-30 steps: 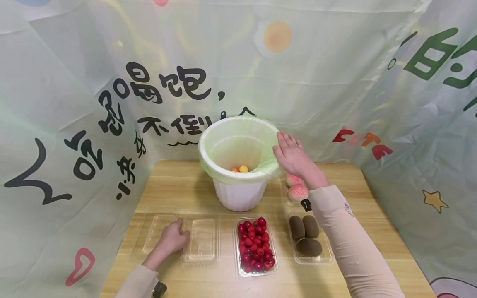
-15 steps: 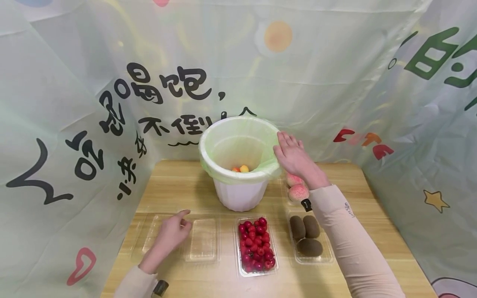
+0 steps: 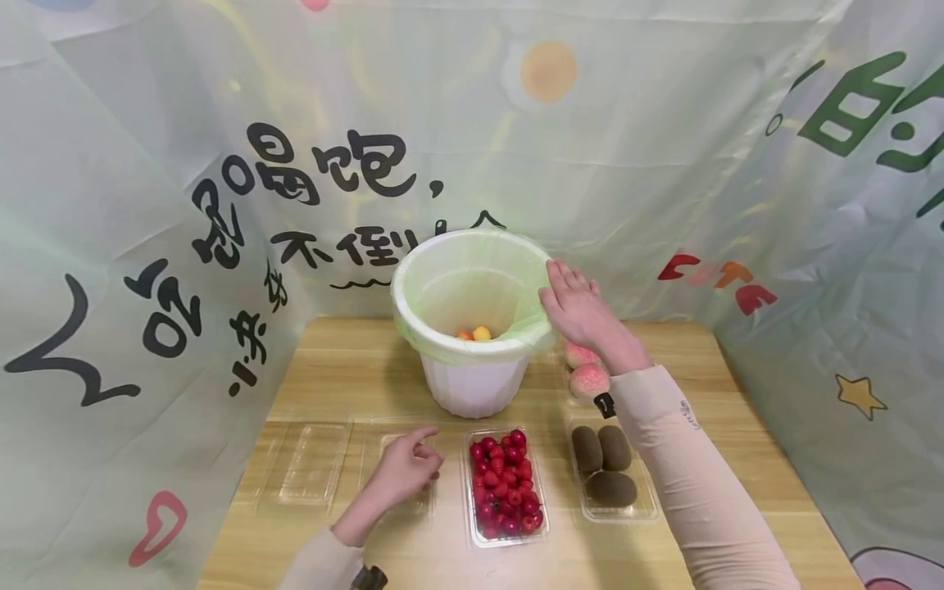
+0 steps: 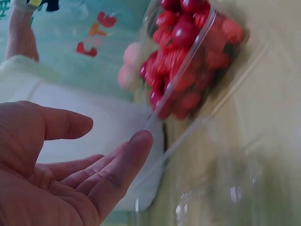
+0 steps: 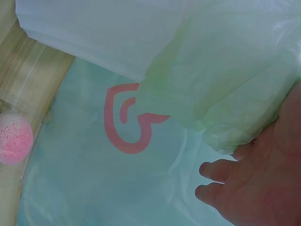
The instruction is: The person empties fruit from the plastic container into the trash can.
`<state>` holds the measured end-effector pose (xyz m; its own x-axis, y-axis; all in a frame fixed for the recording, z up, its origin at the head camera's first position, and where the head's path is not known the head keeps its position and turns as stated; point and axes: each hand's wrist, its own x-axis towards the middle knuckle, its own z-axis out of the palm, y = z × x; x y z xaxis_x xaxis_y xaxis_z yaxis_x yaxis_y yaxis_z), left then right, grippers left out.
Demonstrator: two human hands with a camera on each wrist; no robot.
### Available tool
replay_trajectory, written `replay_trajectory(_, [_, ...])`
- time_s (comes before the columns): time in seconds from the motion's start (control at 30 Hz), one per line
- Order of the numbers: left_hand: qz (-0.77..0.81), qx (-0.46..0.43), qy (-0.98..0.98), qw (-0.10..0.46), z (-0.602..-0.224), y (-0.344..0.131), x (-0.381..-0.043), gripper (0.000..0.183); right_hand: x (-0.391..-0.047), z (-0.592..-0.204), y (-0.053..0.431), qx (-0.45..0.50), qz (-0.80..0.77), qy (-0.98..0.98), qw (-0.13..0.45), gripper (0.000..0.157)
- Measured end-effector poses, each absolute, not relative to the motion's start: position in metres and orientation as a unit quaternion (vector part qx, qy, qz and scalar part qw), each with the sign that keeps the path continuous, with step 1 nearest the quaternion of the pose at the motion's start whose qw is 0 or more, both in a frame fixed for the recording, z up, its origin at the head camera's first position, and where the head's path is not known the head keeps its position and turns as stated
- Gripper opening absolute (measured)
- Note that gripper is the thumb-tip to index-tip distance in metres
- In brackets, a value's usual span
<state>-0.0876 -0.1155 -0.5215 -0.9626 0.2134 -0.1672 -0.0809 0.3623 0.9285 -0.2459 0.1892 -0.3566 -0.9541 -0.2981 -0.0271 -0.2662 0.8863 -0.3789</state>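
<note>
Left hand: (image 3: 401, 469) over the middle transparent tray (image 3: 385, 442), thumb and forefinger apart, nothing between them; contact with that tray cannot be told.
Right hand: (image 3: 578, 307) fingers extended, laid against the green liner (image 3: 542, 328) at the right side of the white bucket's (image 3: 472, 381) rim; the two hands are well apart.
Cherry tray: (image 3: 509, 542) just right of the left hand's fingertips, apart from them, on the desk (image 3: 347, 352) in front of the bucket; its long axis runs from the person toward the bucket, and the left hand is nearer. This side-by-side relation seems the one to judge a reach by.
Bucket: upright, behind the cherry tray; a yellow fruit (image 3: 482, 333) shows inside, with the deeper contents cut off by the front rim.
Peaches: (image 3: 590, 381) partly behind the right forearm.
Hard to see: the middle tray's right part, under the left hand; in the left wrist view, the cherry tray's top end, cropped.
</note>
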Motion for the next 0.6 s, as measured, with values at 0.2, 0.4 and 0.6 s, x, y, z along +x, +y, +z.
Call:
replay_trajectory(0.2, [0.561,0.042,0.814,0.145,-0.531,-0.090,-0.083,0.066,-0.245,-0.356,0.188,-0.146,-0.191,0.970,0.039,0.072])
replay_trajectory(0.4, [0.503,0.046,0.856,0.112,-0.540,-0.072,-0.081,0.070,-0.245,-0.356,0.188,-0.144,-0.189,0.971,0.039,0.071])
replay_trajectory(0.6, [0.503,0.048,0.855,0.117,-0.551,-0.066,-0.081,0.074,-0.245,-0.355,0.189,-0.143,-0.190,0.970,0.042,0.070])
